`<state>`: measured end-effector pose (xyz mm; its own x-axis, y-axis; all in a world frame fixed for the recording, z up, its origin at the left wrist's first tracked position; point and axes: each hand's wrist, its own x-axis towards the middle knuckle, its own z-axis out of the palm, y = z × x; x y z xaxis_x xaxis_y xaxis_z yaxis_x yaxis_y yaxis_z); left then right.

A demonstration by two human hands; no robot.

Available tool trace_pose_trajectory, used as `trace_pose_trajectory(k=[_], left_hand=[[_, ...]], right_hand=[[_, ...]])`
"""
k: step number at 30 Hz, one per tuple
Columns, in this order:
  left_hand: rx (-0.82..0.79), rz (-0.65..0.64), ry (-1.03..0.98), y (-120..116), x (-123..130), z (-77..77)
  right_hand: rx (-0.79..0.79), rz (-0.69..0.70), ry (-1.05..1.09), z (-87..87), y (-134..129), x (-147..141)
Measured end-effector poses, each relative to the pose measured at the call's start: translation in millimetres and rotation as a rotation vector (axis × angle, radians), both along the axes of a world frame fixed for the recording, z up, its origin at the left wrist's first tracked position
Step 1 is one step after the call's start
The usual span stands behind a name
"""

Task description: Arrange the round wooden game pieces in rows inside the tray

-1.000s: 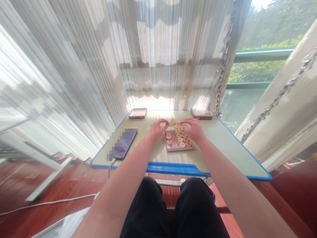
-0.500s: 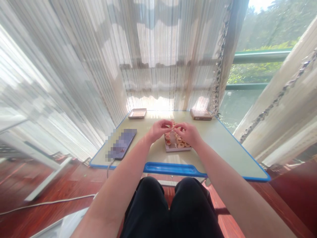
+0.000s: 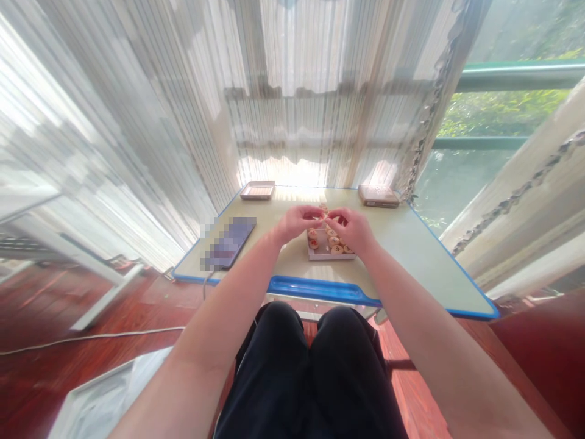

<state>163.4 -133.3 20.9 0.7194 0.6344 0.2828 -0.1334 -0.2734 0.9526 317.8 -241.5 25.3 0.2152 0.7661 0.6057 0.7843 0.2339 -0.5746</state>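
Round wooden Chinese chess pieces with red characters [image 3: 313, 243] lie along the left side of a shallow open box [image 3: 331, 256], and ones with dark characters [image 3: 337, 249] fill its right side. Over the far part of this box, my left hand [image 3: 295, 223] and my right hand [image 3: 353, 228] come together, fingertips almost touching. Both are closed in a pinch around a small pale piece [image 3: 324, 217], which looks like a Chinese chess piece but is mostly covered by the fingers. The far end of the box is partly hidden behind my hands.
A phone [image 3: 234, 242] with a cable lies on the table [image 3: 429, 256] at left. At the back are a shallow tray [image 3: 258, 191] on the left and a flat brown box [image 3: 379, 196] on the right. A blue trough [image 3: 315, 288] runs along the near edge.
The whole view has tilted down, so the table and everything on it sits higher in the picture. My hands stay pinched together over the far part of the box.
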Motion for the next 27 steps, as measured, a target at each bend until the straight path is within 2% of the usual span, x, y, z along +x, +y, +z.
trace_pose_trajectory(k=[6, 14, 21, 27], left_hand=[[-0.038, -0.001, 0.000, -3, -1, 0.1], [-0.065, -0.015, -0.070, -2, -1, 1.8], [-0.095, -0.054, -0.066, -4, -5, 5.6], [-0.070, -0.036, -0.069, -4, -4, 4.3]], right_hand=[[0.008, -0.009, -0.045, -5.0, 0, -4], [0.027, -0.027, -0.087, 3.5, -4, -1], [0.039, 0.013, -0.058, 5.2, -6, -4], [0.051, 0.012, -0.015, 5.9, -7, -5]])
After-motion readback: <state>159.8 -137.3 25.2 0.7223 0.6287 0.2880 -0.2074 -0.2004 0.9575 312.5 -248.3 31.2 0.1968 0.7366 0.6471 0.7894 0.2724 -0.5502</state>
